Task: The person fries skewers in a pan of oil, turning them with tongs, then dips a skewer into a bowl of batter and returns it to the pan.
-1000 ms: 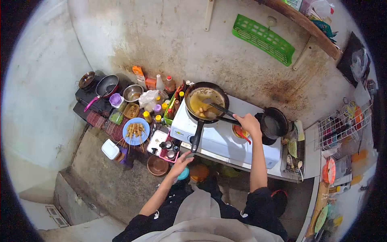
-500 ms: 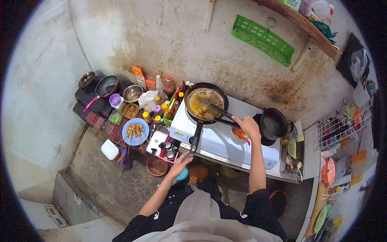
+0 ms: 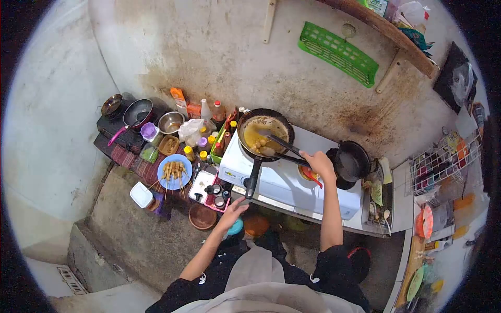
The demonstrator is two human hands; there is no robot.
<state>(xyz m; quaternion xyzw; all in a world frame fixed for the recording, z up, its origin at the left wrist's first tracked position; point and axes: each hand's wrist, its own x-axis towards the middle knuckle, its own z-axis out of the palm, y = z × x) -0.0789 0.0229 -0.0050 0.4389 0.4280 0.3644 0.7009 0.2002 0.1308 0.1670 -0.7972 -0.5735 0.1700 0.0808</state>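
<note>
A frying pan (image 3: 282, 121) with yellowish liquid and a few pieces of food sits on the left of the white stove (image 3: 292, 182). My right hand (image 3: 318, 165) is closed round black tongs (image 3: 288, 145), whose tips are down in the pan near the food. Just below the end of the pan's black handle (image 3: 252, 180) is my left hand (image 3: 235, 213), its fingers apart and holding nothing. Beside my right hand, a bowl (image 3: 303, 175) with a red-handled utensil rests on the stove.
A second dark pan (image 3: 352, 161) stands on the stove's right. To the left are a blue plate (image 3: 163, 182) of skewers, bottles (image 3: 218, 113), a pink tray (image 3: 223, 207) of jars and a steel bowl (image 3: 171, 122). A wire rack (image 3: 430, 169) hangs at right.
The view has shifted very slightly. Inside the pan the tong tips and food pieces look a little different in position; my left hand has barely moved.
</note>
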